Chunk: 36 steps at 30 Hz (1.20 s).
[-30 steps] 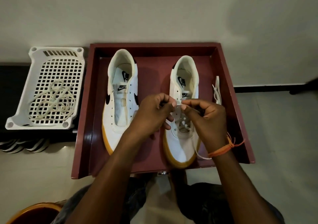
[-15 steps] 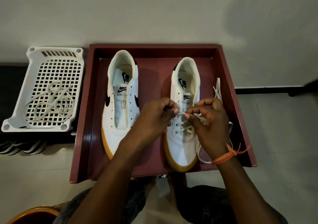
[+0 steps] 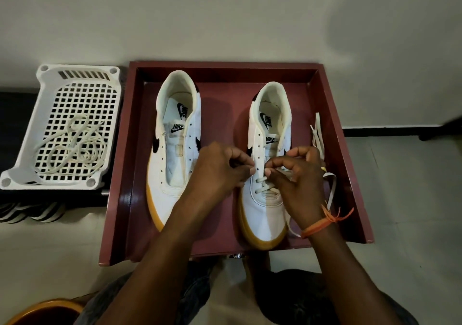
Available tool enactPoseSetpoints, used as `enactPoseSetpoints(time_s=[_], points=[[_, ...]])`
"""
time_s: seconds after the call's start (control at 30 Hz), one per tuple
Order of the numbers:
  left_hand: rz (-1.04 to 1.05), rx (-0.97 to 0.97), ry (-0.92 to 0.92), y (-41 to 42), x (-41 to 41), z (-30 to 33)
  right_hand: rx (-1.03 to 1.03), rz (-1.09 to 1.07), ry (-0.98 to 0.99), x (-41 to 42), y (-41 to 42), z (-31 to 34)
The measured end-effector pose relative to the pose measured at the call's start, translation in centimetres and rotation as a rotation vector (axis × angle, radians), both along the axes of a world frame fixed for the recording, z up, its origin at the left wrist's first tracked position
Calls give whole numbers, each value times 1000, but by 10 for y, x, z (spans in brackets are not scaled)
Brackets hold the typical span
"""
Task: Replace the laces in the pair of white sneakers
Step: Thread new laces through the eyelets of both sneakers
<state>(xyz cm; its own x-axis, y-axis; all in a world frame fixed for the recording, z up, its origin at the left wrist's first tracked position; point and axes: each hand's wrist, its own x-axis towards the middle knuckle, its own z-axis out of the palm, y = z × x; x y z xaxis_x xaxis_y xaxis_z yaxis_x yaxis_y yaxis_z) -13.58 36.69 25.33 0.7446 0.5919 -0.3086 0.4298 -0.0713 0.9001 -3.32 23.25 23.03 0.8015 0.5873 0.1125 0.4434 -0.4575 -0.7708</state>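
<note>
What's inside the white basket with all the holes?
A loose tangle of cream laces lies on the white basket's grid floor. Nothing else shows inside. What lies beneath the basket is mostly covered.

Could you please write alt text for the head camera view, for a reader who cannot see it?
Both hands, left hand and right hand, thread a lace through the right sneaker in a maroon tray. The left sneaker is unlaced.

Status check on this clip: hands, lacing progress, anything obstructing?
Left hand and right hand both pinching the new lace at the right sneaker. Lowest eyelets threaded; left sneaker unlaced. Old laces in white basket. Nothing obstructing.
</note>
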Motion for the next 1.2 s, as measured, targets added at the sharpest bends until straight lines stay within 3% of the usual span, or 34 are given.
enactPoseSetpoints(time_s=[0.17, 0.4, 0.5, 0.63, 0.77, 0.83, 0.97, 1.03, 1.1, 1.2], points=[[26, -86, 8, -1, 0, 2, 26, -20, -68, -1, -1, 0], [41, -162, 14, 2, -2, -5, -4, 66, 319, 6, 4, -1], [29, -131, 8, 1, -1, -4, 36, 92, 383, 8, 4, 1], [-54, 70, -2, 1, -3, 0, -15, 122, 355, 11, 3, 1], [-52, 135, -9, -1, -3, 7, -107, 126, 232, 15, 2, 6], [21, 128, -27, 6, -5, 12, -155, 141, 181, 17, 1, 11], [394, 95, -249, 32, -14, 19, -206, 147, 140, 16, 2, 18], [455, 90, -291, 33, -13, 18, -201, 143, 157, 15, 2, 19], [398, 56, -212, 24, -7, 10, -175, 144, 195, 16, 1, 20], [275, -43, 44, 10, -1, -1, -139, 148, 236, 18, 0, 22]])
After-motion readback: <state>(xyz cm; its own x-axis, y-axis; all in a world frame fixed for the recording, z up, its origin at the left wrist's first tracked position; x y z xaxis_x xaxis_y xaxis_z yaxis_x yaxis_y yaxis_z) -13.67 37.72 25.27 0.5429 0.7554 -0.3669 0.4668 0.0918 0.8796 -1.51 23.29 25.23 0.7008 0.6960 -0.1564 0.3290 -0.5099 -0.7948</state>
